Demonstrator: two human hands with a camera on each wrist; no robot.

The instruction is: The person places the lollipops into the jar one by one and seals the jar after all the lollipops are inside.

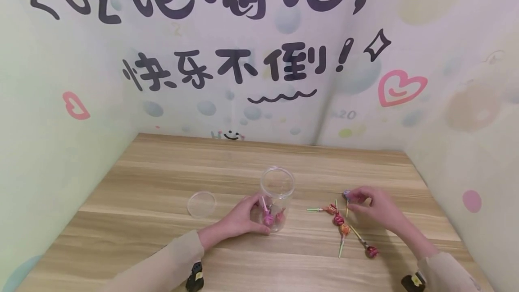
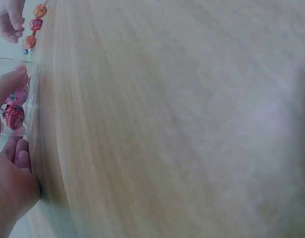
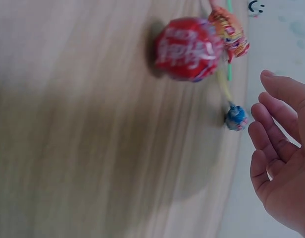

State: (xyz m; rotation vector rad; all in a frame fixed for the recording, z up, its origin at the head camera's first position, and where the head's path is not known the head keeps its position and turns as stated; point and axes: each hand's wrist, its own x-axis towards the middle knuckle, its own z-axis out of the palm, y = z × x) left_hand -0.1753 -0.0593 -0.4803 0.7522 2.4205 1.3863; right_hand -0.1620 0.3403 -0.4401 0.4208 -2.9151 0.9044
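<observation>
Jar (image 1: 277, 198) stands upright near table (image 1: 162, 238) centre, w/ lollipops (image 1: 269, 218) inside at its bottom. Left hand (image 1: 243, 220) sits on jar's left side, touching it. Lid (image 1: 201, 204) lies flat to the left of jar, apart from it. Loose lollipops (image 1: 342, 226) lie clustered right of jar. Right hand (image 1: 375, 208) is at cluster's far right edge, fingertips at the rearmost lollipop (image 1: 347, 194).

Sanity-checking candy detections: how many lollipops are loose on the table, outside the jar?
5 visible: one at the right hand fingertips, an orange one pointing left, a red one, an orange one below it, and a red one nearest the camera. The hand may hide more.
</observation>
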